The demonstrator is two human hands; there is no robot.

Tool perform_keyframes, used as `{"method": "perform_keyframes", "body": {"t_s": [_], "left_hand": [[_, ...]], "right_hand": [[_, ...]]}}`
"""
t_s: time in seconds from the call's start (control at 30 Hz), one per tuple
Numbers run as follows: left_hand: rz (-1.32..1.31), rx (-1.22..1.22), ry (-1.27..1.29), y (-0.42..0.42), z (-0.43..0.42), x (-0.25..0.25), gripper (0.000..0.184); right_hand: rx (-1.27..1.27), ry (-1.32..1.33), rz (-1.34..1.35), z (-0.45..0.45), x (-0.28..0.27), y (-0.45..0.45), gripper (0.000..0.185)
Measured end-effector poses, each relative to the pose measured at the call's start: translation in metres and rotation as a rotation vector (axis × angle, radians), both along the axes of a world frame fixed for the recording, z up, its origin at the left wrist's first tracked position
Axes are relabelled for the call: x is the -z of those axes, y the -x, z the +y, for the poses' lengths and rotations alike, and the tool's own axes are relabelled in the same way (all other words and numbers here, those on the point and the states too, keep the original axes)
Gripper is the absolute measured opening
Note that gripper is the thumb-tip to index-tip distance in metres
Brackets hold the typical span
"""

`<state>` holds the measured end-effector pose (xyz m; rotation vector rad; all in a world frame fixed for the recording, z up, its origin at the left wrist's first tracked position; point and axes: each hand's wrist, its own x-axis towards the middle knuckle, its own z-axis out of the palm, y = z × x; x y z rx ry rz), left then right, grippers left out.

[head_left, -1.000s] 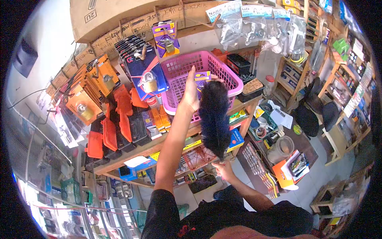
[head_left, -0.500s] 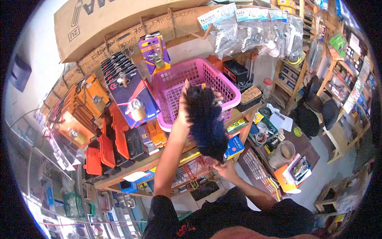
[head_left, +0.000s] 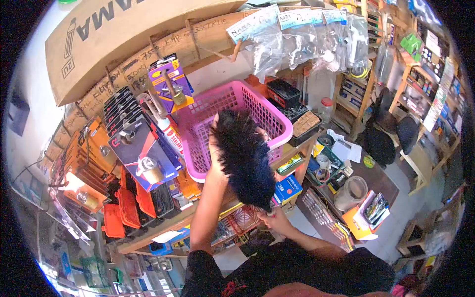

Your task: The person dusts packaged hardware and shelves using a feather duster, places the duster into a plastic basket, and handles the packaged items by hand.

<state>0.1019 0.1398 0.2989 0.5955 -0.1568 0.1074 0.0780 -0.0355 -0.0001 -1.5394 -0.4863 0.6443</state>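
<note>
The right hand's fingers (head_left: 267, 217) are closed together around the lower end of a dark, bristly duster (head_left: 247, 163), right hand (head_left: 277, 221) below the pink basket (head_left: 285, 129) in the view. The left hand (head_left: 217, 161) is raised behind the duster, thumb and fingers apart on either side of its head; the bristles hide the palm, so whether it grips anything cannot be told. The duster slants upward, its top overlapping the front of the basket. Left of the basket hang carded padlocks (head_left: 149, 170), with open orange cases (head_left: 128, 203) below them. Right of it sits a black container (head_left: 303, 132) topped with a tan block (head_left: 306, 123); clear packets (head_left: 269, 54) hang above and behind, and a blue 3M box (head_left: 287, 189) lies below its right end.
</note>
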Motion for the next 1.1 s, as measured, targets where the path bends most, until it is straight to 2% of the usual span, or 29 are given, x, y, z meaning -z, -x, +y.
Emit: {"method": "perform_keyframes", "body": {"t_s": [0.1,0.13,0.17,0.2,0.23,0.3,0.33,0.37,0.43,0.47,0.5,0.53,0.57,0.6,0.67,0.7,0.77,0.83,0.9,0.97,1.03,1.1], "left_hand": [[-0.026,-0.020,-0.110,0.000,0.001,-0.006,0.072],[-0.031,-0.068,-0.181,0.001,0.002,-0.005,0.071],[-0.031,-0.120,-0.247,0.001,0.005,-0.004,0.071],[-0.042,-0.048,-0.214,-0.004,0.014,0.000,0.071],[-0.043,-0.152,-0.322,-0.006,0.015,0.001,0.072],[-0.062,-0.174,-0.325,-0.007,0.017,0.001,0.071],[-0.030,-0.068,-0.164,-0.005,0.022,0.004,0.070],[-0.161,0.141,0.120,-0.006,0.023,0.009,0.070],[0.045,-0.148,0.002,0.001,0.013,-0.003,0.071],[0.073,-0.289,-0.171,0.008,0.002,-0.014,0.074],[0.059,-0.354,-0.193,0.006,0.000,-0.014,0.074],[0.049,-0.418,-0.213,0.005,-0.002,-0.011,0.075],[0.043,-0.485,-0.233,0.005,-0.002,-0.007,0.076],[-0.072,-0.231,-0.140,0.005,0.000,-0.003,0.080],[-0.160,-0.044,-0.054,0.001,0.019,0.016,0.081],[-0.203,0.053,-0.014,0.005,0.019,0.016,0.082],[-0.236,0.036,0.001,0.017,0.006,0.022,0.089],[-0.238,0.012,-0.048,0.033,-0.010,0.022,0.092],[-0.141,0.022,0.074,0.059,-0.045,0.027,0.093],[-0.048,0.017,0.215,0.081,-0.066,0.035,0.090],[-0.207,-0.153,0.429,0.098,-0.078,0.051,0.087],[-0.098,-0.448,0.418,0.114,-0.086,0.077,0.083]], "right_hand": [[0.066,-0.116,-0.167,0.009,0.003,0.005,0.033],[0.054,-0.140,-0.273,0.007,0.022,0.012,0.032],[0.017,-0.043,-0.250,-0.001,0.025,0.019,0.028],[-0.025,0.055,-0.232,-0.009,0.026,0.026,0.025],[-0.091,0.272,-0.092,-0.020,0.014,0.034,0.021],[0.069,-0.199,-0.070,-0.012,0.017,0.046,0.011],[0.093,-0.247,-0.053,-0.013,0.006,0.049,0.010],[0.086,-0.225,-0.025,-0.016,-0.001,0.049,0.012],[0.071,-0.182,0.030,-0.021,-0.027,0.050,0.015],[0.042,-0.139,0.115,-0.021,-0.049,0.043,0.020],[0.014,-0.097,0.200,-0.018,-0.082,0.037,0.026],[-0.019,-0.263,0.217,-0.011,-0.105,0.036,0.039],[-0.068,-0.225,0.221,-0.010,-0.127,0.033,0.041],[-0.116,-0.187,0.227,-0.010,-0.148,0.032,0.042],[-0.198,-0.155,0.224,-0.009,-0.151,0.034,0.045],[-0.210,-0.152,0.316,-0.011,-0.152,0.042,0.046],[-0.228,-0.149,0.488,-0.016,-0.153,0.059,0.048],[-0.272,-0.166,0.482,-0.028,-0.126,0.071,0.046],[-0.296,-0.137,0.474,-0.048,-0.113,0.084,0.041],[-0.298,-0.120,0.354,-0.064,-0.107,0.084,0.033],[-0.227,-0.033,0.252,-0.079,-0.122,0.087,0.028],[-0.281,-0.147,0.204,-0.096,-0.137,0.083,0.024]]}}
